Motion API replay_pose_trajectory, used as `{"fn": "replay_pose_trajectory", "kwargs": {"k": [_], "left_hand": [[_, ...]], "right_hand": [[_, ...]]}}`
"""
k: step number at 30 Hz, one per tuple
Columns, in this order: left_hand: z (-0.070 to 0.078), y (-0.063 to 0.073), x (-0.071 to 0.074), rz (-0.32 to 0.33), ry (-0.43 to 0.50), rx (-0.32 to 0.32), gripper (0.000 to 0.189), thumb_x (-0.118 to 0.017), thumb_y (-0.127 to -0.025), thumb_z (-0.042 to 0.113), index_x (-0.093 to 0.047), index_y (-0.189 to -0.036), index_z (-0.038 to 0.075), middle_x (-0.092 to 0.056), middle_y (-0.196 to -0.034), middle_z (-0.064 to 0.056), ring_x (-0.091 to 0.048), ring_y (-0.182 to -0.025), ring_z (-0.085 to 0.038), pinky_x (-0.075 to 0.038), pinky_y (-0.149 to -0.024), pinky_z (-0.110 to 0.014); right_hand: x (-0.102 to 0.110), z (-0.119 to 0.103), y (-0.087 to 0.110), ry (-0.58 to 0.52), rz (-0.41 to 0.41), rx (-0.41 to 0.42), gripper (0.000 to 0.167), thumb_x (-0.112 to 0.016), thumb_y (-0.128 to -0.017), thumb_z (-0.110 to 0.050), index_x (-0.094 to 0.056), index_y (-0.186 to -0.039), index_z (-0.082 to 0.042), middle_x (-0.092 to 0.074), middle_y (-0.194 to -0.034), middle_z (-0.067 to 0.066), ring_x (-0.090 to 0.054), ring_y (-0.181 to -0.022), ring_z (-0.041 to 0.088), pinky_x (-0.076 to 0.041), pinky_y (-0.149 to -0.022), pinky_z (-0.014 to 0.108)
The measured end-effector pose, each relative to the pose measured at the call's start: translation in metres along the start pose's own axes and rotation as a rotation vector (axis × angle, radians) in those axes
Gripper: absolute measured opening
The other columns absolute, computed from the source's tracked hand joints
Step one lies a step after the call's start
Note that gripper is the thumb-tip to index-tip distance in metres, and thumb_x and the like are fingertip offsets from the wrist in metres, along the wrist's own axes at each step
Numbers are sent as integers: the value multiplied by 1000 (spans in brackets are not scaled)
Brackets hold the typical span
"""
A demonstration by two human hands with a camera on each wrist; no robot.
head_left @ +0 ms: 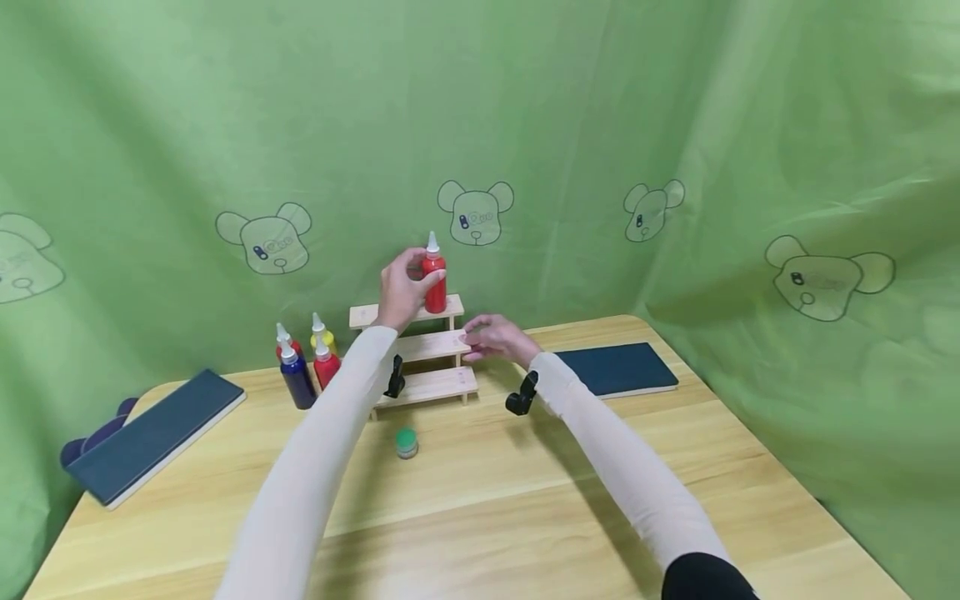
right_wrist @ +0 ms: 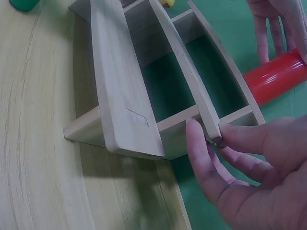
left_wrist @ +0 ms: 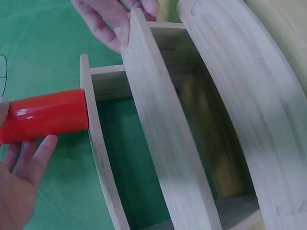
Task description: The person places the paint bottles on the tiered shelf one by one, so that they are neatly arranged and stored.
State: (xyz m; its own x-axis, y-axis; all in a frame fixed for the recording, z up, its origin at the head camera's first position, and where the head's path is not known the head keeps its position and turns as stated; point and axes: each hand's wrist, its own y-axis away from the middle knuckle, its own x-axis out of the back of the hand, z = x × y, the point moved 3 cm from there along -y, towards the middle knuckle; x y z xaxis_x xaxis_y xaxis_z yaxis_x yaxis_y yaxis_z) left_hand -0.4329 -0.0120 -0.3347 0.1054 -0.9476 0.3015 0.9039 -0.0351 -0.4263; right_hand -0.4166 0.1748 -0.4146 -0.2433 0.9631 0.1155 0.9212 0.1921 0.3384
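Red bottle point(left_wrist: 48, 115) between half-curled left fingers point(left_wrist: 40, 161)

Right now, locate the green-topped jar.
In the head view, the jar stands on the table left of centre, just in front of the lowest shelf and right of the left sleeve.

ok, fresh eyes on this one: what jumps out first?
Probably the bright red bottle at the top step of the wooden stand, held by the left hand, while the right hand pinches the middle step's right end. Next, the big green curtain behind, with its outlined bear faces. Then the cluster of four coloured bottles left of the stand.
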Motion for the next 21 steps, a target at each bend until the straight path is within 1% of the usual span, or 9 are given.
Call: {"fn": "replay_pose_trajectory", "kwargs": {"k": [4,7,10,12,14,18,20,21], "left_hand": [[-2,1,-1,19,-22,-8,45,-79,-95,14,-64,-136,5,-72,-124,-17,-69,-111,-31,-60,-98,-42],[-3,0,-1,22,-28,-20,46,-79,-95,15,-64,-137,6,-71,-124,-17,-69,-110,-31,-60,-97,-42],[-3,1,-2,24,-27,-15,45,-78,-96,15,-64,-138,6,-71,-124,-16,-69,-111,-30,-59,-99,-42],[-2,2,-3,27,-21,-9,45,-78,-96,16,-64,-137,6,-71,-125,-16,-68,-111,-30,-58,-100,-42],[-3,4,-3,31,-13,-6,44,-77,-96,16,-64,-137,6,-71,-125,-16,-68,-111,-29,-57,-101,-42],[-4,4,-4,43,-11,-13,45,-78,-95,12,-64,-137,6,-70,-126,-16,-68,-111,-29,-57,-101,-42],[-3,4,-5,35,-32,-21,47,-77,-95,11,-62,-139,5,-69,-127,-17,-67,-112,-30,-57,-101,-43],[-1,5,-6,28,-47,-24,48,-77,-96,11,-60,-141,5,-68,-129,-17,-66,-115,-31,-56,-104,-43]], "right_hand": [[-1,1,2,8,-7,8,44,-61,-101,5,-48,-142,10,-59,-99,12,-67,-74,17,-64,-77,25],[-2,1,2,20,-1,21,43,-61,-101,4,-48,-142,10,-59,-98,12,-66,-73,16,-62,-74,22],[0,1,2,19,0,26,43,-61,-101,5,-48,-142,10,-60,-99,12,-65,-72,16,-62,-72,21],[0,2,0,23,7,27,43,-62,-100,5,-49,-141,10,-60,-100,13,-65,-73,16,-62,-72,21],[0,3,-2,25,16,26,43,-63,-100,4,-50,-141,9,-61,-102,13,-65,-75,16,-63,-76,23],[-3,4,-3,23,35,38,43,-63,-100,4,-51,-140,9,-62,-104,14,-65,-76,16,-63,-80,25],[-3,4,-2,19,43,43,43,-63,-99,4,-50,-140,9,-61,-103,13,-64,-73,15,-63,-76,23],[-3,3,0,20,48,45,44,-63,-99,5,-50,-141,8,-61,-102,13,-63,-73,15,-63,-74,23]]}}
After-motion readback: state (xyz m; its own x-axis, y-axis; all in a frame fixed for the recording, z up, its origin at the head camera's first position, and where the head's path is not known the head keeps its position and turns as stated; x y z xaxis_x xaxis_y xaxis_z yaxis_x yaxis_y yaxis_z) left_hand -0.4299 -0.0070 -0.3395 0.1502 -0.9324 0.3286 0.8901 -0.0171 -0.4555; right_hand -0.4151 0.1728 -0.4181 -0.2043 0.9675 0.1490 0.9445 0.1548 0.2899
